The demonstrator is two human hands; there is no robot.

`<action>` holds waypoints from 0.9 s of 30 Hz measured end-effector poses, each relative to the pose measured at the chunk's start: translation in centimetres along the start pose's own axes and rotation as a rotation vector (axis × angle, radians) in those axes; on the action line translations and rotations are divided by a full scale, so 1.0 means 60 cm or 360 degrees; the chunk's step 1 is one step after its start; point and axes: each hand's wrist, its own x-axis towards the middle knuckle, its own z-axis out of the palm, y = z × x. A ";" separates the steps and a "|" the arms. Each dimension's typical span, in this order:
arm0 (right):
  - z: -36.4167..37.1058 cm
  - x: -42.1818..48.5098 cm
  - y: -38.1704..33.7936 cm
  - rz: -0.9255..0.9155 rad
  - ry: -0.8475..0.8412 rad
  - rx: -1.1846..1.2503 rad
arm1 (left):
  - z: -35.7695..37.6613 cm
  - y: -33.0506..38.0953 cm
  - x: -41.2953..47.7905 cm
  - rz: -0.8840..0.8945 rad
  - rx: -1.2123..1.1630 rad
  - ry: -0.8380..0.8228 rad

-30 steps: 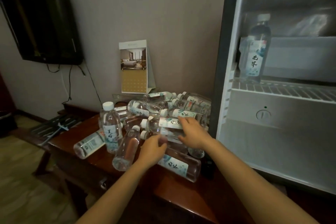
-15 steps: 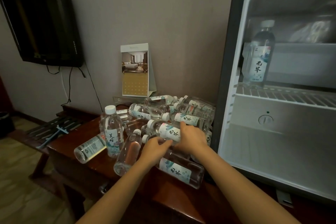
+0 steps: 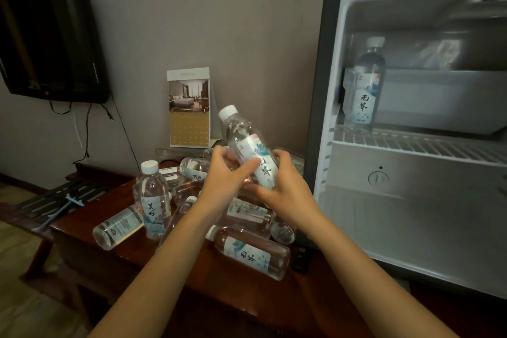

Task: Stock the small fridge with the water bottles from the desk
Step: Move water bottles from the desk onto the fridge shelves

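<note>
A clear water bottle [image 3: 244, 140] with a white cap and a white label is held tilted above the pile, cap toward the upper left. My left hand [image 3: 223, 181] grips its lower left side and my right hand [image 3: 285, 189] cups its base from the right. Several more bottles lie in a pile [image 3: 247, 250] on the dark wooden desk [image 3: 131, 263]; one bottle [image 3: 153, 197] stands upright at the left. The small fridge [image 3: 411, 186] stands open at the right, with one bottle [image 3: 366, 88] upright on its upper wire shelf.
A desk calendar [image 3: 189, 107] leans against the wall behind the pile. A black TV [image 3: 52, 35] hangs on the wall at the upper left, cables dangling below. A low rack [image 3: 60, 197] sits left of the desk. A small dark object [image 3: 300, 259] lies by the fridge's base.
Both hands were down on the pile gripping a lying bottle; now they have lifted it up and tilted it cap-up, above the other bottles.
</note>
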 end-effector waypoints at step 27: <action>-0.344 0.000 0.113 -0.0156 0.0914 -0.0132 | 0.383 0.113 0.077 0.0860 0.0455 -0.0551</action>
